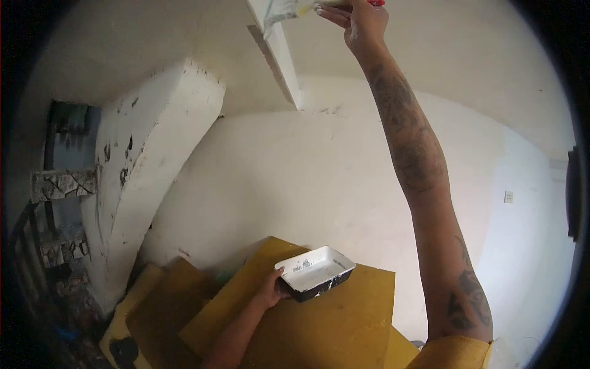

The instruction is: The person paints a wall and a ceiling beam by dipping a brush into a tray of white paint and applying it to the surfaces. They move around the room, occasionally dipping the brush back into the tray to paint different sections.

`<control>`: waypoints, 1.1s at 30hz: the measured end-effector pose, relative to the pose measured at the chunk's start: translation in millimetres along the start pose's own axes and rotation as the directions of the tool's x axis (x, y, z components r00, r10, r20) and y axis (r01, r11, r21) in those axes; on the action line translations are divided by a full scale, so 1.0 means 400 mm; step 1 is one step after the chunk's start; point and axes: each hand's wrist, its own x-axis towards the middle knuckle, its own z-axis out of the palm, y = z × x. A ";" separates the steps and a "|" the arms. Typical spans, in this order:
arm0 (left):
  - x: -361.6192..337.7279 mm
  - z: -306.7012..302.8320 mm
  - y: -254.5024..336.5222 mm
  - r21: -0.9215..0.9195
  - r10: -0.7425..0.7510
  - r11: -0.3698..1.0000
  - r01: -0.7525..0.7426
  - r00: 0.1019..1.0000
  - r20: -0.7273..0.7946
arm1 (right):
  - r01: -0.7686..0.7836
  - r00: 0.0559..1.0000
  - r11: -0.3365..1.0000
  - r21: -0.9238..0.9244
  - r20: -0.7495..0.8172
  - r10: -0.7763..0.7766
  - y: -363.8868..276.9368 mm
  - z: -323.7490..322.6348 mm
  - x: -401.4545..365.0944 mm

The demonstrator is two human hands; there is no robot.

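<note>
Fingers curled under one short end: that's the left hand (270,290) gripping the tray (316,270) by its rim. The tray sits level just out past the knuckles, above the yellow steps (326,332). White paint coats the inside and dark smears run down the outer side. It looks a light, fairly stiff plastic thing, but wet paint would make the lip slippery, and a one-ended hold lets it tip. A palm flat under the base would be the steadier place to take it. Now far above that grip, the right hand (362,24) is closed round a brush (292,8), red handle tip at the frame edge, bristles pressed to the beam (279,67). Those bristles look soft and loaded, likely to drip. Behind both grips, the white wall (319,178).
</note>
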 end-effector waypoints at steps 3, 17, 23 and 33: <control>-0.011 0.015 0.011 0.038 0.032 0.999 -0.033 0.999 0.010 | 0.018 1.000 0.996 0.086 0.023 -0.020 -0.070 0.036 0.014; -0.034 0.040 0.020 0.061 -0.009 0.998 0.010 1.000 -0.023 | 0.025 0.997 0.831 0.556 0.043 -0.058 -0.042 0.047 0.033; -0.038 0.042 0.027 0.066 -0.009 0.998 0.013 0.998 -0.070 | -0.099 0.995 0.843 0.529 0.025 0.101 0.168 -0.116 -0.022; -0.015 0.006 0.019 0.093 -0.003 0.996 0.008 0.999 -0.052 | -0.105 0.992 0.981 -0.160 -0.083 0.093 0.206 -0.221 -0.017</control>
